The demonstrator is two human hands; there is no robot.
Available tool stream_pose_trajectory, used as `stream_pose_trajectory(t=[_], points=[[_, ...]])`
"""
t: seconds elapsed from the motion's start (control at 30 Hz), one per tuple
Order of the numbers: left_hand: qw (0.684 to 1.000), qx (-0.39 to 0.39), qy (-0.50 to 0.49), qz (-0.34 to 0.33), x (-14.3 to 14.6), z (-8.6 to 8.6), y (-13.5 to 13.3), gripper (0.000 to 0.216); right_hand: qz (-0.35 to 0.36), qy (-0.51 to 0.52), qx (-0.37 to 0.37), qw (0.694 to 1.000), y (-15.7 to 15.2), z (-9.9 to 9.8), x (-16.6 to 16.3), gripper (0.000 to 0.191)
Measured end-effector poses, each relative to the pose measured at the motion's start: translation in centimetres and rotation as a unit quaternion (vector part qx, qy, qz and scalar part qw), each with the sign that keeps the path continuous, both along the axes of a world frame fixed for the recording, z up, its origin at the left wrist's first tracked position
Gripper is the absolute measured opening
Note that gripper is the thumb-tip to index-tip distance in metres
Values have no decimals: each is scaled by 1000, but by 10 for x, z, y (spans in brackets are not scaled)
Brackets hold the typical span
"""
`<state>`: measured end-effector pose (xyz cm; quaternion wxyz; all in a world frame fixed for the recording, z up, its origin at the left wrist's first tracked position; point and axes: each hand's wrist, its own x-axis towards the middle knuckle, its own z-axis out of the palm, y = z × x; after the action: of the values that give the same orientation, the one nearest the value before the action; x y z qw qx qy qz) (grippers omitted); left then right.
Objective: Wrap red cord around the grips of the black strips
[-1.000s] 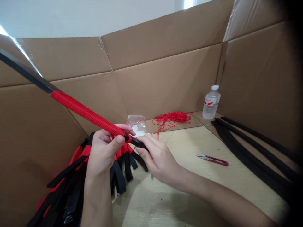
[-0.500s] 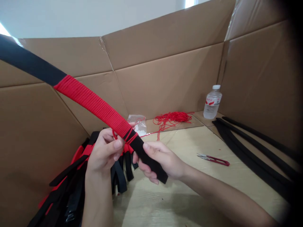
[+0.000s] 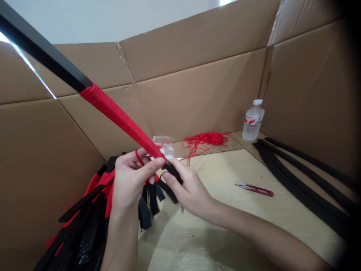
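A long black strip (image 3: 42, 49) slants from the upper left down to my hands, its middle stretch wound tightly with red cord (image 3: 120, 116). My left hand (image 3: 132, 182) is closed around the lower end of the red winding, with a loop of red cord over a finger. My right hand (image 3: 186, 188) pinches the strip's black end just below the winding. Both hands touch the strip and sit close together above the table.
A heap of black and red-wrapped strips (image 3: 84, 222) lies at the lower left. A tangle of red cord (image 3: 204, 140), a clear plastic bag (image 3: 166, 145), a water bottle (image 3: 253, 120), red snips (image 3: 255, 189) and long black strips (image 3: 304, 177) sit on the table inside cardboard walls (image 3: 197, 94).
The strip has turned edge-on again after showing its broad face half a second ago. Its far end has risen, and my right hand has shifted from a full grip to a pinch.
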<state>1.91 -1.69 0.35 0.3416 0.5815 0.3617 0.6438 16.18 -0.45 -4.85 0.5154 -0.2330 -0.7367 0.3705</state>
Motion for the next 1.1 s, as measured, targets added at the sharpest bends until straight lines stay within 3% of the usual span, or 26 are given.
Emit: stream_pose_trajectory(t=[0.07, 0.13, 0.27, 0.37, 0.5, 0.63, 0.73, 0.77, 0.8, 0.87, 1.0, 1.1], points=[[999, 2, -21, -25, 4, -1, 0, 26, 23, 19, -13, 999, -1, -1, -1, 28], [997, 0, -56, -56, 7, -2, 1, 29, 80, 64, -74, 992, -3, -1, -1, 35], [988, 3, -134, -79, 9, -2, 4, 32, 222, 148, -242, 933, -4, 4, 1, 44], [984, 35, -161, -70, 6, 2, 4, 21, 295, 200, -293, 887, -1, 10, 7, 44], [990, 45, -115, -69, -2, 5, 7, 72, 383, 216, -337, 833, 5, 15, 15, 43], [989, 128, -68, 12, -3, -3, 14, 57, 429, 175, -376, 802, 6, 14, 16, 44], [984, 159, -20, 82, 0, -9, 16, 20, 427, 168, -379, 803, 7, 11, 14, 44], [984, 158, -9, 85, 1, -10, 15, 15, 420, 168, -376, 808, 8, 10, 13, 45], [985, 154, 0, 81, 2, -10, 14, 26, 411, 169, -372, 815, 8, 10, 13, 45], [990, 127, 36, 58, 1, -8, 12, 40, 397, 162, -365, 826, 10, 8, 11, 46], [989, -8, 145, -40, -2, -3, 5, 15, 386, 123, -350, 845, 11, 6, 11, 49], [985, -35, 148, -82, -5, 0, 2, 14, 366, 92, -324, 867, 12, 8, 13, 48]])
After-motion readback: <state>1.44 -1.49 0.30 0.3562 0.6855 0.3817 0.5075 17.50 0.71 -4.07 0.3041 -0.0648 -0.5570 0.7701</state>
